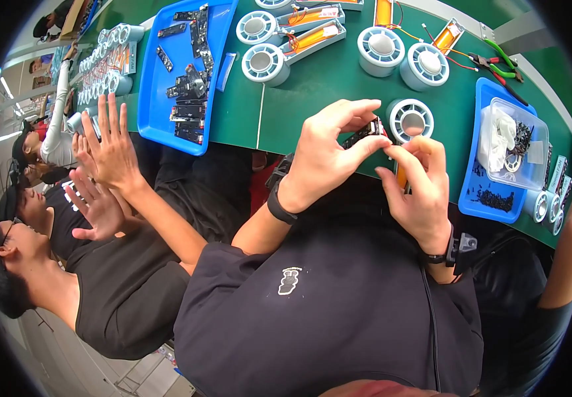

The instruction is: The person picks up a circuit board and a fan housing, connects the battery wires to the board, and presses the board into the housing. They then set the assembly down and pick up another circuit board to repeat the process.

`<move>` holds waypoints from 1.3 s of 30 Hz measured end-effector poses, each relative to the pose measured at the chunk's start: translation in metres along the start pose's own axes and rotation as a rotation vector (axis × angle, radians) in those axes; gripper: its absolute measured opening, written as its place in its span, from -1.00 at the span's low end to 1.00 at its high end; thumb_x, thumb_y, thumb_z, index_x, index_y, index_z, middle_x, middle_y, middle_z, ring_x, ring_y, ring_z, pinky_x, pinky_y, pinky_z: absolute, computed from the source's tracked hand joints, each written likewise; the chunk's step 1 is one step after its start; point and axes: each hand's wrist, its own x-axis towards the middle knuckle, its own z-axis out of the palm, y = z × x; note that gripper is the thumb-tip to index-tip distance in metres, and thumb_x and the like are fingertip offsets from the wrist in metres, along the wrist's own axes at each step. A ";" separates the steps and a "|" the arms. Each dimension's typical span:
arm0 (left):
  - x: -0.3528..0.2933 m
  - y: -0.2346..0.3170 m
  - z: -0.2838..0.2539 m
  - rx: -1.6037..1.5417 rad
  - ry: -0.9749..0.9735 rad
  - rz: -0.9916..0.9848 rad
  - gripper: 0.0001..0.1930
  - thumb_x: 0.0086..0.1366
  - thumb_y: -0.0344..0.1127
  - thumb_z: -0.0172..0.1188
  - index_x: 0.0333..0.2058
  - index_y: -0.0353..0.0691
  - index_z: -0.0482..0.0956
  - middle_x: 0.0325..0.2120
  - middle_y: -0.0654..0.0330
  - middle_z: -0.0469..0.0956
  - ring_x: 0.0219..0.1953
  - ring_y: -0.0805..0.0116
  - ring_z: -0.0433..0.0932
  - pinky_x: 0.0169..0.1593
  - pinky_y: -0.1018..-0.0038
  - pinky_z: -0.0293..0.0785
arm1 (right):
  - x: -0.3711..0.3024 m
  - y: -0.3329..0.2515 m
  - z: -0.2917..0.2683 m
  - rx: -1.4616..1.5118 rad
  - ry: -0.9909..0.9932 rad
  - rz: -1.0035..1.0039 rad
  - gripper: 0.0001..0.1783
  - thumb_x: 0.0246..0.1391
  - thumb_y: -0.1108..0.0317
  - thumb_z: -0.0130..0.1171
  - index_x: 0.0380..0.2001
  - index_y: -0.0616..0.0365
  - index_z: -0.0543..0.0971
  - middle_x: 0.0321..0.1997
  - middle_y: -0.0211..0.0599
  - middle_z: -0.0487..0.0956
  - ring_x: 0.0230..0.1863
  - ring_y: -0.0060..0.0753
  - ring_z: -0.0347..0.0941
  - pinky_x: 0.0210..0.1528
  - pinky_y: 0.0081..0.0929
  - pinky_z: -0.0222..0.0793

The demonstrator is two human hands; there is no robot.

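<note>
My left hand (pixel 319 155) grips a small black circuit board (pixel 364 133) between thumb and fingers, just above the table's near edge. My right hand (pixel 423 192) is closed beside it, its fingertips meeting near the board's end; what they pinch is too small to make out. Just beyond my hands is a light-blue round housing (pixel 410 121) with a spoked ring and a grey centre. An orange cylinder (pixel 402 176) shows partly behind my right fingers, most of it hidden.
A blue tray (pixel 156 92) of black boards lies left. Light-blue housings (pixel 381 51) with wired orange cylinders stand at the back. Right are pliers (pixel 507 69) and a blue tray (pixel 521 210) with a clear box (pixel 536 173). A co-worker's raised hands (pixel 113 149) are left.
</note>
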 end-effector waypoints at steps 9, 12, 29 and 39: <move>0.007 -0.004 -0.024 0.143 -0.342 0.399 -0.58 0.01 -0.50 0.55 -0.09 -0.24 0.71 -0.14 0.14 0.72 -0.12 0.25 0.69 0.01 0.35 0.61 | -0.009 0.022 0.001 0.236 0.147 -0.039 -0.71 0.06 0.75 0.30 -0.12 0.30 0.65 -0.11 -0.05 0.65 -0.25 -0.37 0.66 -0.24 -0.60 0.55; 0.005 -0.005 -0.007 0.176 -0.328 0.450 -0.58 -0.01 -0.44 0.54 -0.12 -0.20 0.70 -0.15 0.20 0.72 -0.11 0.17 0.68 0.01 0.32 0.56 | -0.017 0.019 0.006 0.505 0.214 0.235 -0.74 0.08 0.76 0.29 -0.16 0.31 0.67 -0.17 -0.06 0.70 -0.20 -0.38 0.69 -0.21 -0.62 0.57; -0.018 0.001 0.001 -0.050 -0.252 0.115 -0.69 0.16 -0.69 0.37 -0.10 -0.34 0.70 0.12 0.06 0.49 -0.16 0.35 0.73 -0.06 0.50 0.73 | -0.014 0.030 0.003 0.649 0.153 0.183 -0.43 0.12 0.78 0.22 0.21 0.27 0.49 -0.22 -0.21 0.71 -0.30 -0.63 0.58 -0.27 -0.67 0.48; -0.007 -0.005 0.008 0.050 -0.186 0.341 -0.74 0.15 -0.66 0.41 -0.19 -0.25 0.74 0.02 0.06 0.55 -0.15 0.29 0.73 -0.07 0.43 0.71 | 0.004 0.024 -0.025 0.425 -0.079 0.239 -0.28 0.09 0.75 0.26 0.35 0.29 0.36 -0.28 -0.35 0.72 -0.39 -0.79 0.42 -0.33 -0.77 0.31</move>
